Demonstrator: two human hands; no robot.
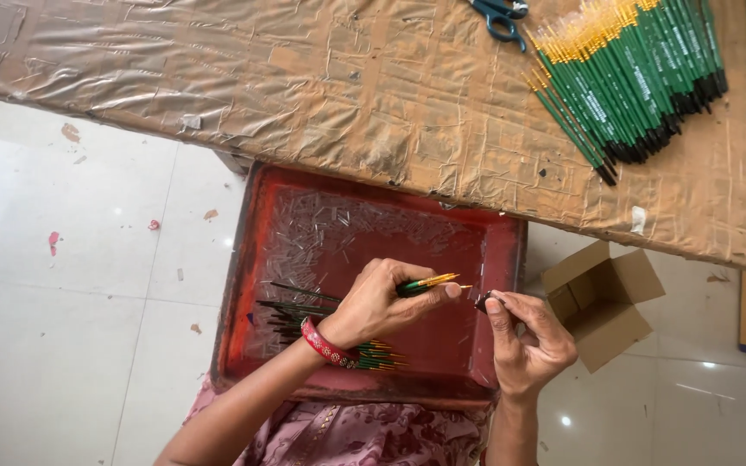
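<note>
Head view: left hand (377,304) fingers (446,292) pinch green brush (425,283), tip beside right hand (524,336).

Blue-handled scissors (499,15) lay on the taped brown tabletop (347,95) beside a pile of green brushes (641,78). An open cardboard box (602,302) sat on the white floor (71,302).
</note>
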